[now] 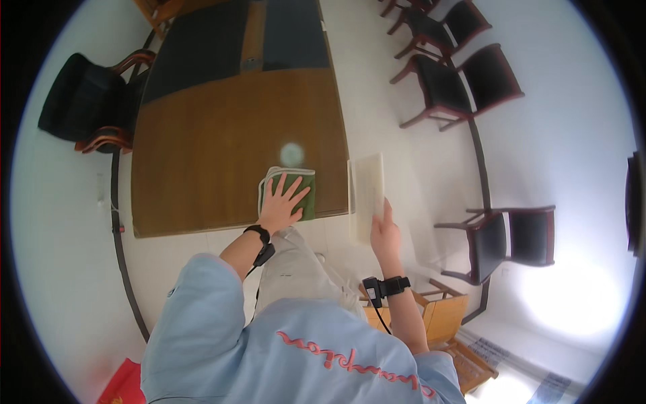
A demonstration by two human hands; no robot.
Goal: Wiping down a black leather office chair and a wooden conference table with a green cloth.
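My left hand (285, 202) lies spread, palm down, on a folded green cloth with pale edging (308, 202) at the near edge of a brown wooden table (202, 166). Beyond the cloth, a round bright spot shows on the tabletop. Just off the table's right edge, my right hand (386, 232) grips a pale, flat rectangular object (367, 197), partly see-through, by its right side. Its exact kind is unclear. Both wrists wear black straps with small devices and cables.
A black armchair (86, 101) stands against the table's left side. Dark chairs with reddish wooden frames (439, 91) line the right wall, one (489, 247) nearer. Light wooden furniture (444, 315) stands behind at the lower right. Something red (121, 386) shows at the lower left.
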